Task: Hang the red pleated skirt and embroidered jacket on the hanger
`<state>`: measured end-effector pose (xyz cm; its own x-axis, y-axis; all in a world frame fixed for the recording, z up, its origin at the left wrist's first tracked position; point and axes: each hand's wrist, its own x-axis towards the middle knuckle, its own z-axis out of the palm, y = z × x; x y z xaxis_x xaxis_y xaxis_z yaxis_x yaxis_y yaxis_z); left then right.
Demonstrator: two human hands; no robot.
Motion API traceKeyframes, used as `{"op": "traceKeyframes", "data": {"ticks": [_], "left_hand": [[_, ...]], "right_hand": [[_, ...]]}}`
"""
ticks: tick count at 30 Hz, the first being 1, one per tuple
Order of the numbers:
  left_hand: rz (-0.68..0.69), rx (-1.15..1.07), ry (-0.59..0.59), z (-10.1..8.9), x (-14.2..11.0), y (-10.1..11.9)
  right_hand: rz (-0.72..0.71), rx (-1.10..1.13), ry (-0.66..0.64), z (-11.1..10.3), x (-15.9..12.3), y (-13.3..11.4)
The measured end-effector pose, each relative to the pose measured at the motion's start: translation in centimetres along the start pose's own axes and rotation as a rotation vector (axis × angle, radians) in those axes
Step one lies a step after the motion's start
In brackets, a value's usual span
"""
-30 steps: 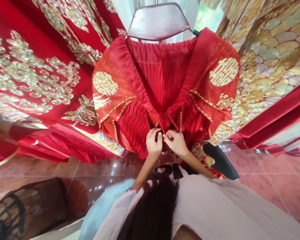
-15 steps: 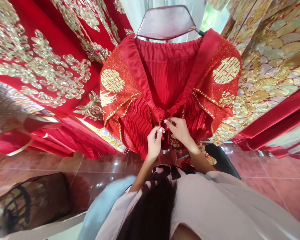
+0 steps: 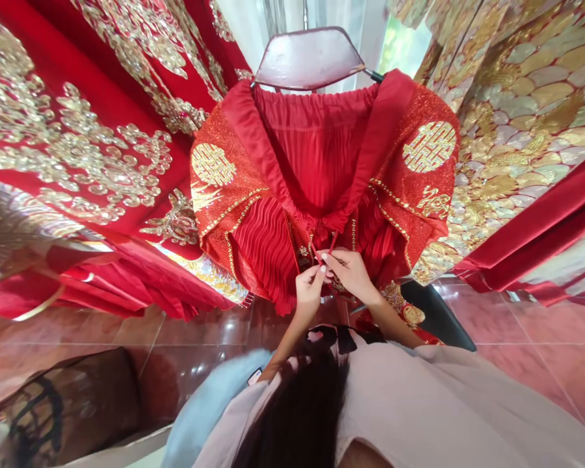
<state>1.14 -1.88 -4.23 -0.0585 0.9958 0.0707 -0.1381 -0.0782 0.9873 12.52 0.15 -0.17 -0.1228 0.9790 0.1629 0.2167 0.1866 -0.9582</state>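
A red pleated garment (image 3: 268, 237) hangs in front of me on a hanger (image 3: 309, 62). Its gathered band (image 3: 283, 175) drops in a V, and glittery shoulder panels bear round gold emblems (image 3: 429, 146). From the low point of the band run two thin red drawstrings (image 3: 333, 240). My left hand (image 3: 310, 289) pinches a drawstring between thumb and forefinger. Close beside it, almost touching, my right hand (image 3: 350, 273) is also closed on a drawstring. The cord ends are partly hidden behind my fingers.
Red fabric with crystal beading (image 3: 117, 169) hangs at the left; gold sequinned fabric (image 3: 521, 130) hangs at the right. A brown bag (image 3: 88, 396) lies at the lower left. Behind the garment is a black seat (image 3: 448, 318) on the reddish tiled floor (image 3: 526, 331).
Both hands have moved slightly down and away from the band, coming together. The drawstrings now show as taut lines between band and fingers. The view has shifted a little.
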Motion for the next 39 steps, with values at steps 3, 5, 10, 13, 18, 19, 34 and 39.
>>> {"op": "traceKeyframes", "data": {"ticks": [3, 5, 10, 13, 18, 19, 34, 39], "left_hand": [[-0.026, 0.007, -0.049, -0.5, 0.1, -0.2], [-0.046, 0.004, -0.09, -0.9, 0.5, -0.4], [-0.042, 0.066, -0.176, -2.9, 1.9, -0.2], [0.079, 0.125, -0.097, -3.7, 2.4, 1.3], [0.407, 0.324, 0.004, -2.7, 2.6, 4.8], [0.467, 0.387, 0.009, -2.3, 2.7, 5.3], [0.108, -0.09, -0.03, -0.8, 4.4, 4.3], [-0.147, -0.381, -0.064, -1.7, 4.3, 3.3]], "right_hand": [[0.034, 0.106, -0.05, 1.1, 0.4, -0.2], [0.056, 0.161, -0.032, 1.5, 0.4, -0.2], [0.008, 0.166, 0.046, 0.9, 0.2, -0.6], [-0.028, 0.1, 0.04, 0.6, 0.1, -0.8], [-0.045, -0.001, 0.066, 0.9, 0.0, -0.7], [-0.046, -0.014, 0.067, 1.0, 0.0, -0.8], [-0.056, -0.069, 0.031, 0.2, -0.7, -1.0], [-0.057, -0.007, 0.004, 0.0, -0.9, -1.0]]}}
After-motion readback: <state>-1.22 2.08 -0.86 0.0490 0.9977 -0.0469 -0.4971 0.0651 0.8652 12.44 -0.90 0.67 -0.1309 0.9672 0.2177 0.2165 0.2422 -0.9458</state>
